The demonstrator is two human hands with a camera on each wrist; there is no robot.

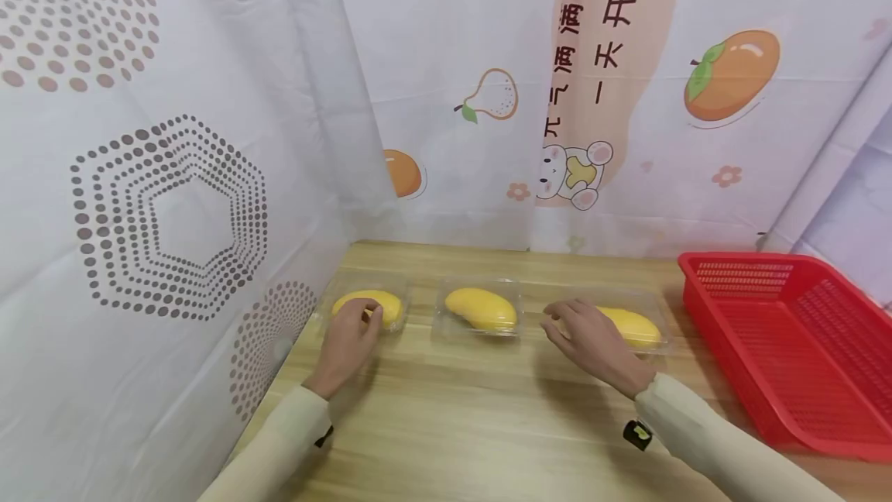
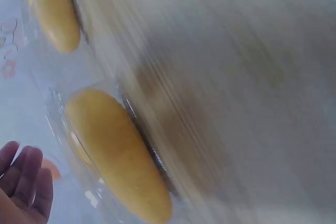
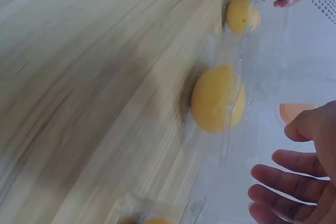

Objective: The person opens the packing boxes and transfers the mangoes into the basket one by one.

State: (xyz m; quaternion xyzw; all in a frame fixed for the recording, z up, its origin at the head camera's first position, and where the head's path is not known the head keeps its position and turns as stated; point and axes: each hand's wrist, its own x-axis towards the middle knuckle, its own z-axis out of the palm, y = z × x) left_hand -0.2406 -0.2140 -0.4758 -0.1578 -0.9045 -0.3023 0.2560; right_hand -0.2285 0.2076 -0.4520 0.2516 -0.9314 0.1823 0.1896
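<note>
Three yellow mangoes lie in clear plastic boxes in a row on the table. Over the left box (image 1: 400, 285), my left hand (image 1: 351, 343) hovers with loosely bent fingers, overlapping the left mango (image 1: 379, 302) in the head view. The middle mango (image 1: 481, 308) sits in its box (image 1: 440, 324) between the hands. My right hand (image 1: 592, 339) is above the left end of the right box (image 1: 655, 304), partly covering the right mango (image 1: 630, 328). In the right wrist view its fingers (image 3: 283, 179) are spread and relaxed, holding nothing. The left wrist view shows the left hand (image 2: 26, 187) empty beside a boxed mango (image 2: 118, 153).
A red plastic basket (image 1: 725, 355) stands at the right end of the wooden table (image 1: 446, 424). Printed cloth curtains (image 1: 446, 177) hang behind the boxes, and another curtain (image 1: 209, 362) runs along the left side.
</note>
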